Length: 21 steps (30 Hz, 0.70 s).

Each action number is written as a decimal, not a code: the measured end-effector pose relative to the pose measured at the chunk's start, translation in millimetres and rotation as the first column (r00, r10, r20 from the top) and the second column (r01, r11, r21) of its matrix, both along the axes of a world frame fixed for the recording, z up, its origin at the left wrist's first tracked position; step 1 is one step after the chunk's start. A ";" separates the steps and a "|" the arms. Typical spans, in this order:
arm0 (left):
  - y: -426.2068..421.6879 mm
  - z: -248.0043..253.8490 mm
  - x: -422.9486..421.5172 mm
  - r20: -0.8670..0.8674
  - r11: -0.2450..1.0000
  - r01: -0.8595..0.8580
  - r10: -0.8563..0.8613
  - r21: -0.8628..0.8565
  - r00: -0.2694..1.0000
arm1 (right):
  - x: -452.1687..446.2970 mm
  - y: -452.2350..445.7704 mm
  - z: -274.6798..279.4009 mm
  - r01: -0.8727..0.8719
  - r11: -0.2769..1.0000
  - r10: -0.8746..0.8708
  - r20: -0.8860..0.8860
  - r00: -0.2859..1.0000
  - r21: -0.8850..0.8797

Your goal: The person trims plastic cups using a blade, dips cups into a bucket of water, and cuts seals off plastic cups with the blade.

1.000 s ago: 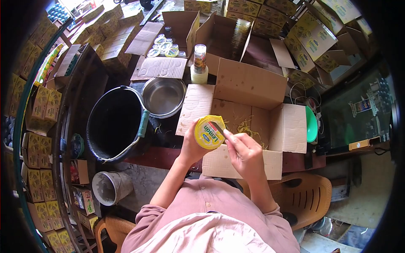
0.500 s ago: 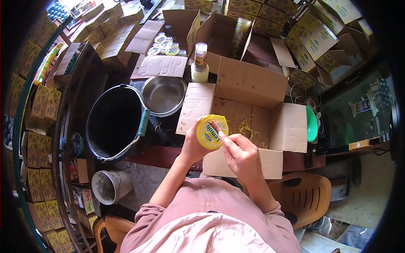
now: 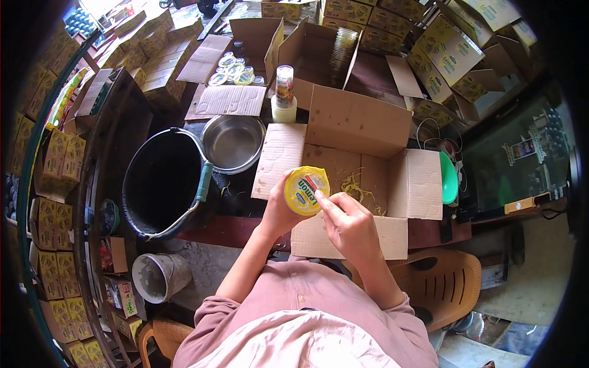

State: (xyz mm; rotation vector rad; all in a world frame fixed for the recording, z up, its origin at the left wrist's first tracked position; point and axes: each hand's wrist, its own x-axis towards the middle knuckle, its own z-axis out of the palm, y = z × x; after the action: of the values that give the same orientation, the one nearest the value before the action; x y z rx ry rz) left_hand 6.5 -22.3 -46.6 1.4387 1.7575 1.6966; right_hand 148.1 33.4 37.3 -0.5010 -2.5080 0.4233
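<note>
A round container with a yellow-rimmed lid marked "Lemon" [image 3: 306, 189] is held up by my left hand [image 3: 278, 207], whose fingers wrap round its left side. My right hand [image 3: 351, 224] pinches a small dark blade-like tool at the lid's right part; most of the tool is hidden by the fingers. Beyond both hands lies an open cardboard box [image 3: 357, 116] with thin yellow strips [image 3: 356, 187] inside.
A black bucket [image 3: 161, 184] and a metal bowl [image 3: 233, 144] stand to the left. Stacked cups [image 3: 284, 110] rise behind the box. Lidded cups [image 3: 236, 70] sit in another carton. A green bowl [image 3: 449, 178] is at the right, a grey bucket [image 3: 161, 277] below left.
Against the first frame, my right hand has moved slightly down and left over the lid, and less of the dark tool shows. The whole view has shifted a little.
</note>
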 end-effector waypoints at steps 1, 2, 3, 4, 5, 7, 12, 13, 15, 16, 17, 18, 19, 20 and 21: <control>0.8 -0.2 -0.1 0.007 1.000 -0.005 0.005 -0.008 1.000 | 1.3 0.4 0.2 0.002 1.000 -0.002 0.004 1.000 -0.008; 1.9 1.2 -0.5 -0.010 1.000 -0.005 0.005 -0.013 1.000 | 2.4 0.8 0.3 0.005 1.000 -0.006 0.016 1.000 0.004; 2.9 3.3 -0.6 -0.027 1.000 -0.006 0.005 -0.019 1.000 | 3.9 1.0 0.2 0.009 1.000 -0.009 0.029 1.000 0.014; 3.9 4.5 -0.5 -0.043 1.000 -0.005 0.004 -0.026 0.999 | 5.9 1.0 -0.1 0.013 1.000 -0.014 0.042 0.999 0.024; 5.9 3.0 -1.1 -0.033 1.000 -0.009 0.009 -0.006 0.999 | 7.7 1.1 -0.5 0.016 1.000 -0.018 0.054 0.998 0.024; 10.5 -1.0 -2.7 -0.013 0.999 -0.015 0.015 0.037 1.000 | 12.0 1.6 -1.5 0.024 0.999 -0.026 0.076 0.997 0.026; 12.0 1.8 -9.1 -0.013 0.992 -0.054 0.053 -0.111 0.999 | 22.9 3.7 -5.0 0.038 0.999 -0.041 0.106 0.994 0.028; 12.2 2.6 -9.4 -0.033 0.991 -0.066 0.063 -0.118 0.997 | 24.4 4.0 -5.4 0.038 0.999 -0.041 0.107 0.993 0.030; 12.6 2.2 -9.9 -0.055 0.989 -0.088 0.082 -0.118 0.995 | 26.4 4.0 -4.2 0.047 0.999 -0.049 0.107 0.993 0.015; 13.3 -0.3 -10.6 -0.055 0.989 -0.097 0.092 -0.110 0.994 | 27.1 4.1 -3.8 0.050 0.999 -0.050 0.107 0.993 0.007; 14.2 -3.5 -11.9 -0.056 0.989 -0.108 0.103 -0.103 0.993 | 28.3 4.5 -4.3 0.059 0.998 -0.058 0.099 0.993 -0.010; 15.7 -10.6 -14.7 -0.007 0.989 -0.104 0.104 -0.104 0.995 | 29.9 5.2 -5.1 0.068 0.997 -0.065 0.092 0.994 -0.027; 17.3 -19.0 -18.4 0.041 0.989 -0.101 0.106 -0.105 0.994 | 31.6 5.8 -6.0 0.074 0.996 -0.071 0.086 0.994 -0.044; 17.8 -24.9 -21.7 0.090 0.989 -0.099 0.109 -0.106 0.990 | 33.6 6.5 -6.6 0.091 0.994 -0.087 0.066 0.994 -0.061; 16.9 -20.1 -23.8 0.050 0.990 -0.123 0.127 -0.073 0.991 | 35.8 7.2 -7.1 0.106 0.991 -0.103 0.046 0.994 -0.079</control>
State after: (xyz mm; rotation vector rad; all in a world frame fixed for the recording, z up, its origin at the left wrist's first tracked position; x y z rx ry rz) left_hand -17.2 -5.4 -66.7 1.2652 1.8937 1.6996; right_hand 183.9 40.6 30.1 -0.6764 -2.4986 0.4806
